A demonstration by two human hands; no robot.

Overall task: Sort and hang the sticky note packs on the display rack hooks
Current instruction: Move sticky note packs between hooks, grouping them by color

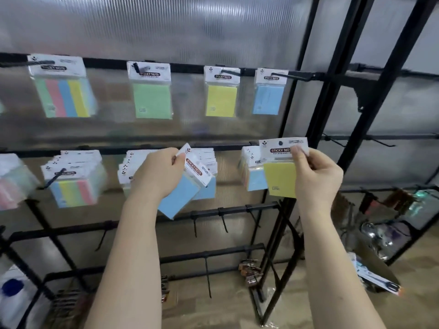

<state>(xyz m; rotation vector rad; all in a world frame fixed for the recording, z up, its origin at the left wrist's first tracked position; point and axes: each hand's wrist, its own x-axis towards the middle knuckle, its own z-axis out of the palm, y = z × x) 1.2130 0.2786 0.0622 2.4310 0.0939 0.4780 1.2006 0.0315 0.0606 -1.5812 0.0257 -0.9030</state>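
Black display rack (237, 211) stands against a ribbed translucent wall panel (166, 27); wood-look floor (320, 293) below. Left hand (158, 173) pinches a tilted blue pack (180, 198) by its header card, before the middle lower hook's stack. Right hand (317, 176) grips a yellow pack (280, 179) by its card, thumb on top.

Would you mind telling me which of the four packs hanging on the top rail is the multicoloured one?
The leftmost pack on the top rail: it shows green, pink, blue and yellow stripes, whereas the green pack, yellow pack and blue pack are single-coloured.

packed lower hooks (133, 167), sparse upper hooks (229, 72)
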